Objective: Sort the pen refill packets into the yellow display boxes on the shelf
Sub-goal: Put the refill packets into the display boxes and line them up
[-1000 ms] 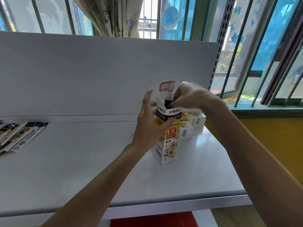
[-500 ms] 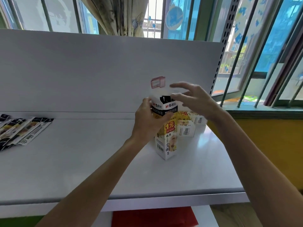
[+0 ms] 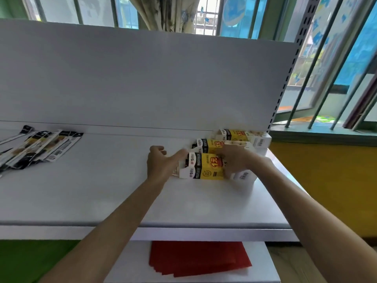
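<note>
The right hand (image 3: 236,160) gripped a yellow box (image 3: 206,168) lying flat on the shelf (image 3: 102,190); the left hand (image 3: 161,164) touched its open end.

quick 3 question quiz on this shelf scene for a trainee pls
1. True or false: the nearest yellow display box stands upright on the shelf.
2. Where do the loose pen refill packets lie? A) at the shelf's left end B) inside the nearest box C) on the floor
3. Which hand is at that box's open end, the left hand or the right hand?

Key: 1. False, it lies on its side. 2. A. 3. The left hand; the right hand's grip is further along the box.
</note>
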`<state>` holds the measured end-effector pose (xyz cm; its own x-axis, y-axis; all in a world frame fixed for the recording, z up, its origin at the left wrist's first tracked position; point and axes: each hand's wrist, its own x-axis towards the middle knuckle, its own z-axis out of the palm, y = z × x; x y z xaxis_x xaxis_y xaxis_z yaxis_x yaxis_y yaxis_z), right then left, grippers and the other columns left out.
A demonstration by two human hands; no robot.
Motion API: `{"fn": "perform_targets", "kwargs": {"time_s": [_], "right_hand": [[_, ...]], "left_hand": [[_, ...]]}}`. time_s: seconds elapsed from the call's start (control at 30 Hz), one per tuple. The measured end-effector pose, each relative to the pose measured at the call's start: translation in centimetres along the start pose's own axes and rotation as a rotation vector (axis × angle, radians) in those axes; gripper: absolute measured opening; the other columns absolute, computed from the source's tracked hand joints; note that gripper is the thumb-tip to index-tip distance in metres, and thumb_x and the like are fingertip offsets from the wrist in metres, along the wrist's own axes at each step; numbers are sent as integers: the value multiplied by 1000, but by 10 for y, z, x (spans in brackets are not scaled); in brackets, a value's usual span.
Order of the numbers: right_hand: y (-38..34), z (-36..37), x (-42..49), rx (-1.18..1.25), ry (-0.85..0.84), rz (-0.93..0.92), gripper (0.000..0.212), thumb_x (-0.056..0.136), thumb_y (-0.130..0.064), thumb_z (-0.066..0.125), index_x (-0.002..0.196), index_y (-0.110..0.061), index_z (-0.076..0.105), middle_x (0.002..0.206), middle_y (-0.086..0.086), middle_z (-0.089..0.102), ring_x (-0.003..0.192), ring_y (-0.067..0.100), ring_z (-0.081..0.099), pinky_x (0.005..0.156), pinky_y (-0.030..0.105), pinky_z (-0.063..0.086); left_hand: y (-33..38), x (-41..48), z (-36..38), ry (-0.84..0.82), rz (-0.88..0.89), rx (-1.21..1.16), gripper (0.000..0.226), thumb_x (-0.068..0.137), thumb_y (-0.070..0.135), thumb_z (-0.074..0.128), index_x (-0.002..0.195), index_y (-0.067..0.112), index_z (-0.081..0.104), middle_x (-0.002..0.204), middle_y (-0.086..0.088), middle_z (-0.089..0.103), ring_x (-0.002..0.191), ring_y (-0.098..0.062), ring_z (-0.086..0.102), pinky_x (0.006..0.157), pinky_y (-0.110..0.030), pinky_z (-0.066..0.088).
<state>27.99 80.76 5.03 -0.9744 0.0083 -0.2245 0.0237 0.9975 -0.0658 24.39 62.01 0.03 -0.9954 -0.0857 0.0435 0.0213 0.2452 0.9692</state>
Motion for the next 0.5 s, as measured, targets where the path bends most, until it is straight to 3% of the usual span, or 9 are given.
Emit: {"fn": "perform_targets", "kwargs": {"time_s": [0.03,0.1,0.2,0.3,0.37,0.5], "right_hand": [[-2,2,1,20,-52,27,48,69,-6,70,114,-9,53,112,10,58,95,26,60,70,32,53],[-10,-2,4,-2,-52,64,54,70,-10,73,119,-12,50,116,8,58,98,25,59,79,35,54],[-42,-23,11,54,118,-29,73,72,-26,77,134,-21,39,128,-1,49,113,23,50,88,32,45],[-109,-38,23,272,311,-258,60,77,-30,74,130,-21,47,123,0,55,111,17,53,91,27,44],[-164,-35,35,389,397,-399,52,78,-28,73,124,-18,54,117,1,60,105,15,56,94,31,46],[-272,-17,55,483,482,-512,50,81,-29,69,127,-15,55,124,0,59,109,13,55,95,31,46]], "left_hand": [[-8,3,-10,-9,32,59,64,73,40,74,122,12,45,120,-2,51,101,-15,49,73,-23,37],[-20,8,-33,-43,100,176,56,74,37,74,119,12,50,123,-6,52,102,-14,50,77,-23,37],[-28,9,-69,-56,217,308,52,77,33,72,121,12,53,123,-8,52,101,-13,51,79,-21,39],[-29,7,-118,-43,302,370,52,80,30,70,126,14,51,124,-6,51,105,-14,51,84,-20,39],[-32,5,-162,-14,364,411,46,81,28,69,123,15,54,121,-4,54,100,-12,52,84,-20,40],[-39,-2,-266,74,460,540,35,82,20,66,116,14,60,116,-2,60,96,-11,56,85,-29,48]]}}
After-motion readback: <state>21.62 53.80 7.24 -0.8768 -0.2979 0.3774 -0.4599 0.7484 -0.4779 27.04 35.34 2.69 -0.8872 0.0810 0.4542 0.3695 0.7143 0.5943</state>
